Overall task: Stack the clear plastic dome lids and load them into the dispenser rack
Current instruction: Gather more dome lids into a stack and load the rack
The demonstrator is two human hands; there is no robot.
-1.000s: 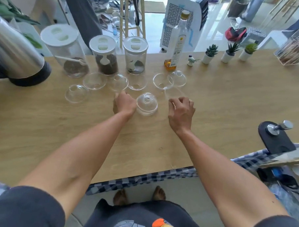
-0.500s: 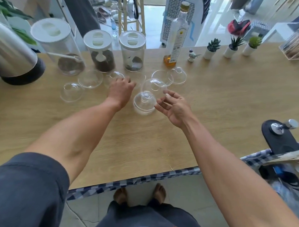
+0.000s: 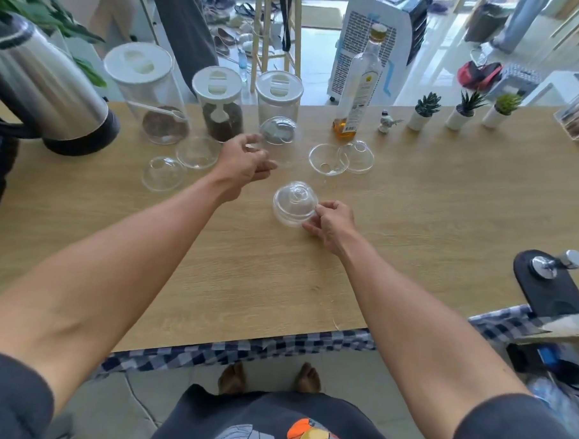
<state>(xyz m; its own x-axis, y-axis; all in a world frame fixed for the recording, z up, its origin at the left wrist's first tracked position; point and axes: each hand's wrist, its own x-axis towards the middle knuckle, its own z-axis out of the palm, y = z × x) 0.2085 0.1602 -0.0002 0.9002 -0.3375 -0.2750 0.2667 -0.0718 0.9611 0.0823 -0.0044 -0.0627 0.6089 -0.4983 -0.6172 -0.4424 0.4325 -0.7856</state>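
Note:
A small stack of clear dome lids (image 3: 295, 202) stands dome-up on the middle of the wooden table (image 3: 414, 224). My right hand (image 3: 332, 225) pinches the stack's near right rim. My left hand (image 3: 245, 166) is raised just behind and left of the stack. Its fingertips hold one clear dome lid (image 3: 277, 131) tilted in the air in front of a jar. Loose lids lie on the table: two at the left (image 3: 163, 174) (image 3: 197, 153) and two overlapping at the right (image 3: 327, 159) (image 3: 358, 156). No dispenser rack is recognisable in view.
Three white-capped jars (image 3: 217, 103) and an oil bottle (image 3: 356, 99) line the back edge. A steel kettle (image 3: 45, 86) stands far left. Small potted plants (image 3: 425, 110) sit at the back right. A black base with a chrome knob (image 3: 549, 283) is at the right.
My left hand has lifted a lid off the table and carries it rightward. My right hand has dropped from open above the stack to gripping its rim, with another lid on the stack.

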